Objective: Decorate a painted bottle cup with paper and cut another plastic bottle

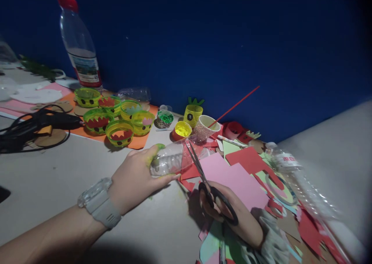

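Note:
My left hand (138, 180), with a grey watch on the wrist, is closed around a clear plastic bottle piece (168, 158) held on its side above the table. Yellow-green stains mark its fingers. In my right hand (229, 208) is a pair of black-handled scissors (200, 169), fingers through the loops. The blades are slightly parted and point up at the right end of the plastic, where they overlap its edge; whether they bite into it I cannot tell.
Several yellow-green cups (119, 133) stand on orange paper (142, 141) at left, near a black glue gun (55, 120). Behind them rises a tall red-capped bottle (80, 51). Paper scraps (232, 179) and another clear bottle (305, 186) lie right. A patterned paper cup (205, 130) holds a red stick.

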